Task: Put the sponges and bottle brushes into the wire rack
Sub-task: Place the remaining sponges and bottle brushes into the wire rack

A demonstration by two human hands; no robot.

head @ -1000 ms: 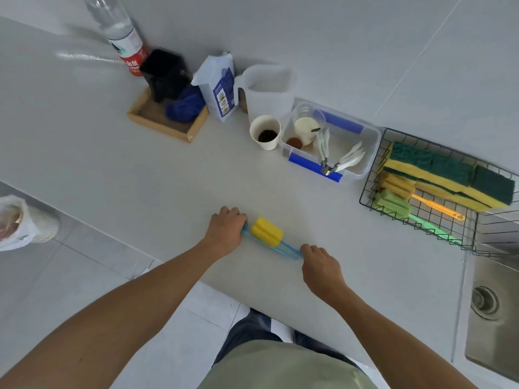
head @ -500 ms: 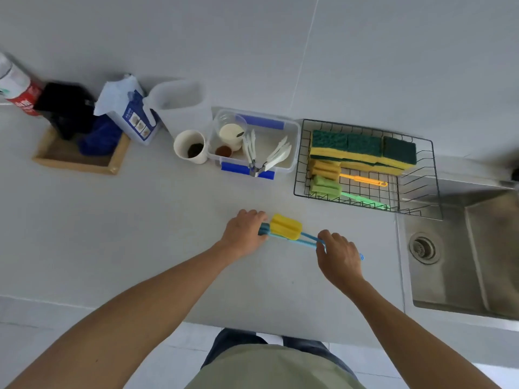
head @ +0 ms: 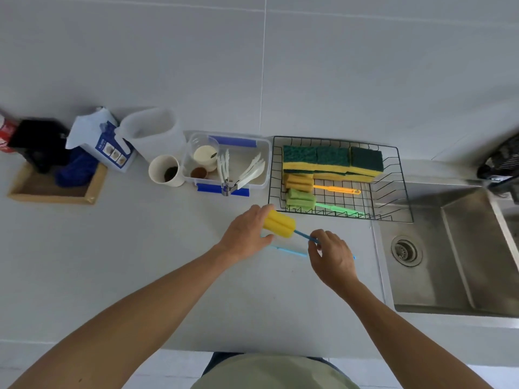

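Observation:
A bottle brush with a yellow sponge head (head: 279, 223) and a blue handle is held just above the counter, in front of the wire rack's (head: 404, 192) left corner. My left hand (head: 247, 234) grips the sponge head. My right hand (head: 331, 255) pinches the blue handle. A pale blue reflection of the handle shows on the counter below. Inside the rack lie several green-and-yellow sponges (head: 332, 161) at the back, an orange-handled brush (head: 300, 182) and a green-handled brush (head: 302, 198) in front of them.
A clear plastic bin (head: 262, 153) with white utensils and a cup stands left of the rack. Further left are a paper cup (head: 165, 171), a white jug (head: 153, 130), a blue-and-white bag (head: 102, 141) and a wooden tray (head: 56, 189). A steel sink (head: 455, 251) lies to the right.
Both hands have lifted the yellow-headed brush off the counter and carried it toward the rack's front left corner. The view has also swung right, which brings the sink in.

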